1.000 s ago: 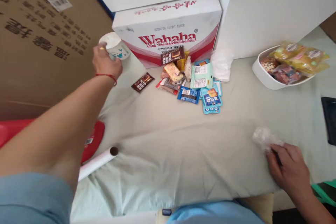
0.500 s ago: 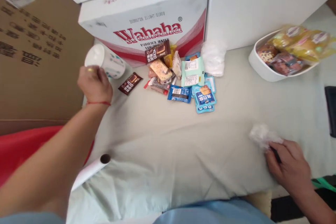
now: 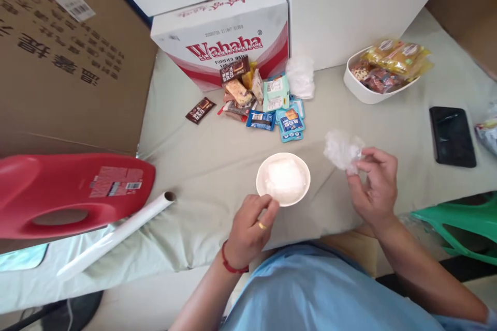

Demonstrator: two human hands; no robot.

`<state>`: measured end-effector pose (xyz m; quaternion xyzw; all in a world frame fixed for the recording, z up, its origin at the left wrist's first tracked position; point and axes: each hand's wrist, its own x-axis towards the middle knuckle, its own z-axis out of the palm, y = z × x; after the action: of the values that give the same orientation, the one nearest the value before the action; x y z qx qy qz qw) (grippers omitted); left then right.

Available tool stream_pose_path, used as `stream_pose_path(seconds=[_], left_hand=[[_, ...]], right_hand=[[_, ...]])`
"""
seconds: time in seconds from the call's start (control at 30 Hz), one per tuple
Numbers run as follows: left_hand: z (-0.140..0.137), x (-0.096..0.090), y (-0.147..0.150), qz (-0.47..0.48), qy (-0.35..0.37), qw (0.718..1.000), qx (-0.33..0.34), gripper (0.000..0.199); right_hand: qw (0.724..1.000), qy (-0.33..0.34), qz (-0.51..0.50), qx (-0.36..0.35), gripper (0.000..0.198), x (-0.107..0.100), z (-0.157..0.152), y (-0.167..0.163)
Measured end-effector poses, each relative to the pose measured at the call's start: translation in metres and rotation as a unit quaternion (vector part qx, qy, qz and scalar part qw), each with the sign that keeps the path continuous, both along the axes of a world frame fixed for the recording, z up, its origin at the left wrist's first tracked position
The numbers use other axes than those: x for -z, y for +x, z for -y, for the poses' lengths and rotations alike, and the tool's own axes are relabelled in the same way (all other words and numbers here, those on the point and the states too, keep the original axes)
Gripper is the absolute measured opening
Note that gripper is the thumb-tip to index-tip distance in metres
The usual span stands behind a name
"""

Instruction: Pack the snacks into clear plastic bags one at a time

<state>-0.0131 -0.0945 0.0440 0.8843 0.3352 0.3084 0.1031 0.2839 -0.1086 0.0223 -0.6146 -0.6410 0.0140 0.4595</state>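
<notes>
A white paper cup stands near the front of the table with its mouth towards me, and something white and filmy lies inside. My left hand pinches its near rim between the fingers. To the right, my right hand is closed on a crumpled clear plastic bag, held a little above the cloth. Beyond the cup lies a heap of wrapped snacks, among them blue packets, a pale green packet and a brown cocoa bar. Another cocoa bar lies apart on the left.
A Wahaha carton backs the heap, with bunched white plastic beside it. At right are a white tub of wrapped pastries and a black phone. A red jug and a white roll lie left.
My left hand has brought the cup from the far left beside the carton to the front middle. My right hand has moved left and away from me with the plastic bag.
</notes>
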Motion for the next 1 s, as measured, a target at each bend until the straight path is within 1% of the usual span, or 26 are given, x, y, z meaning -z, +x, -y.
stream_pose_path(seconds=[0.03,0.07,0.1,0.13,0.17,0.2,0.23,0.27,0.3,0.33,0.4,0.43,0.5,0.53,0.57,0.67,0.77,0.83,0.87,0.9,0.93,1.0], left_hand=[[0.005,0.003,0.005,-0.006,-0.006,1.000,0.006,0.032],[0.008,0.006,0.008,-0.012,-0.007,1.000,0.009,0.032],[0.010,0.009,0.010,-0.019,-0.005,1.000,0.013,0.032],[0.010,0.011,0.012,-0.026,-0.001,0.999,0.021,0.031],[0.011,0.012,0.012,-0.031,0.004,0.999,0.029,0.031],[0.011,0.013,0.013,-0.034,0.008,0.999,0.034,0.030],[0.011,0.014,0.013,-0.037,0.011,0.999,0.036,0.030],[0.011,0.014,0.013,-0.038,0.015,0.999,0.036,0.030],[0.012,0.015,0.014,-0.038,0.020,0.999,0.034,0.030],[0.013,0.016,0.015,-0.037,0.024,0.999,0.030,0.030],[0.014,0.020,0.016,-0.031,0.032,0.999,0.025,0.031],[0.015,0.022,0.016,-0.027,0.037,0.999,0.025,0.032],[0.016,0.026,0.016,-0.015,0.044,0.999,0.021,0.033],[0.017,0.028,0.016,-0.009,0.045,0.999,0.015,0.033],[0.017,0.029,0.015,-0.002,0.043,0.999,0.009,0.034],[0.017,0.032,0.010,0.013,0.012,1.000,0.001,0.038],[0.017,0.034,0.005,0.033,-0.022,0.999,-0.011,0.043],[0.018,0.035,0.003,0.058,-0.028,0.997,-0.040,0.045],[0.019,0.036,0.002,0.072,-0.030,0.995,-0.059,0.045],[0.019,0.037,0.001,0.085,-0.032,0.993,-0.076,0.044],[0.020,0.037,0.001,0.096,-0.034,0.991,-0.090,0.041],[0.020,0.036,0.001,0.105,-0.037,0.989,-0.100,0.033]], right_hand=[[1.000,0.017,-0.009,-0.007,0.017,-0.011,-0.005,-0.007],[0.999,0.023,-0.003,-0.034,0.015,-0.022,-0.010,-0.012],[0.996,0.015,0.020,-0.082,0.012,-0.033,-0.016,-0.017],[0.987,-0.014,0.056,-0.150,0.010,-0.043,-0.023,-0.023],[0.966,-0.063,0.104,-0.227,0.009,-0.051,-0.030,-0.028],[0.933,-0.125,0.158,-0.299,0.010,-0.058,-0.037,-0.035],[0.892,-0.192,0.210,-0.351,0.012,-0.064,-0.043,-0.042],[0.854,-0.252,0.253,-0.378,0.015,-0.068,-0.050,-0.051],[0.825,-0.300,0.286,-0.385,0.019,-0.071,-0.056,-0.060],[0.806,-0.333,0.311,-0.379,0.026,-0.073,-0.061,-0.071],[0.783,-0.368,0.351,-0.359,0.041,-0.074,-0.067,-0.092],[0.771,-0.378,0.371,-0.353,0.044,-0.073,-0.069,-0.102],[0.756,-0.390,0.409,-0.330,0.035,-0.068,-0.070,-0.120],[0.758,-0.387,0.420,-0.315,0.031,-0.064,-0.070,-0.126],[0.765,-0.379,0.423,-0.304,0.030,-0.061,-0.070,-0.130],[0.796,-0.353,0.392,-0.298,0.032,-0.054,-0.070,-0.124],[0.821,-0.347,0.293,-0.345,0.034,-0.056,-0.070,-0.097],[0.854,-0.309,0.190,-0.373,0.040,-0.061,-0.067,-0.074],[0.876,-0.277,0.137,-0.369,0.043,-0.064,-0.065,-0.063],[0.903,-0.240,0.090,-0.346,0.044,-0.067,-0.065,-0.052],[0.931,-0.199,0.053,-0.301,0.046,-0.070,-0.066,-0.041],[0.979,-0.125,0.020,-0.162,0.049,-0.075,-0.075,-0.022]])
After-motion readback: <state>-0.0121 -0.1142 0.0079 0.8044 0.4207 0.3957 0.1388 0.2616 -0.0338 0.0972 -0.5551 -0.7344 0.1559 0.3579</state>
